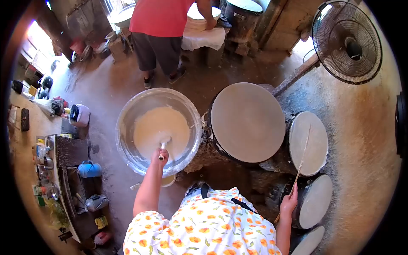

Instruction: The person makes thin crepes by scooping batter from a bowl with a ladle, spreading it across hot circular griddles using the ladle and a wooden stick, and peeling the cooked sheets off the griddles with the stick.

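My left hand (160, 156) is closed around the pale handle of a ladle (163, 145), whose far end dips into cream-coloured batter (159, 125). The batter sits in a wide metal basin (123, 142) in front of me. In my right hand (289, 204) is a long thin stick (302, 163), slanting up and away over a round griddle (314, 127). Beside the basin, to its right, lies a large round griddle (247, 122) with a smooth pale surface. Another round griddle (316, 202) is close to my right hand.
A person in a red shirt (159, 17) stands ahead, near a stack of pale round sheets (197, 21). A fan (350, 46) stands at the upper right. On the left are a cluttered table (68, 191), a blue jug (89, 169) and a metal kettle (95, 203).
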Available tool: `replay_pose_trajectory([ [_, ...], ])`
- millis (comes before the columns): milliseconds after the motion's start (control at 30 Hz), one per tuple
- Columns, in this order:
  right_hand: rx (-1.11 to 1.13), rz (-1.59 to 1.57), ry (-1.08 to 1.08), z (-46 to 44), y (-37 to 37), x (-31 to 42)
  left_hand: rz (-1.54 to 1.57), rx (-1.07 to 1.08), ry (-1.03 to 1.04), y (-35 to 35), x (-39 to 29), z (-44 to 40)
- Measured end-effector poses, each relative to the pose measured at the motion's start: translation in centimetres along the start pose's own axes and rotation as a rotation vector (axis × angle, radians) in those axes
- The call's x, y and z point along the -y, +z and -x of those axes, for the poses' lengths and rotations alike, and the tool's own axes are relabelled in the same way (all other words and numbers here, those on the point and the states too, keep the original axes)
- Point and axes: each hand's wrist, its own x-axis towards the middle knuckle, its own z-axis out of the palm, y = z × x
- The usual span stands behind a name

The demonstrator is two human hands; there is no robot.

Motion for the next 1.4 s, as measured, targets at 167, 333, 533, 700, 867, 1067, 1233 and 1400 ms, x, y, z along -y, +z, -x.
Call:
replay_pose_trajectory([
  [167,0.019,0.075,-0.012,0.9,-0.8,2.1,-0.061,0.201,0.164,2.1,-3.7,-7.7],
  [333,0.048,0.026,0.047,1.5,-1.0,2.9,-0.104,0.28,0.199,2.7,-5.3,-7.0],
  [533,0.143,-0.101,-0.031,-1.0,0.5,1.2,-0.139,0.443,0.114,3.2,-4.7,1.5],
  [700,0.221,-0.176,-0.179,-4.1,3.3,1.8,-0.283,0.473,0.283,6.9,-1.0,16.3],
  [867,0.295,-0.303,-0.315,-6.4,5.7,3.0,-0.621,0.522,0.561,11.4,2.4,31.7],
  [1067,0.361,-0.328,-0.379,-7.4,7.1,5.7,-0.892,0.344,0.962,12.8,8.0,39.1],
  [1233,0.436,-0.263,-0.476,-7.4,7.9,6.5,-0.663,0.151,0.633,5.6,5.7,30.2],
  [1400,0.498,-0.261,-0.516,-6.9,7.8,7.2,-0.416,-0.027,0.377,2.4,6.0,28.8],
])
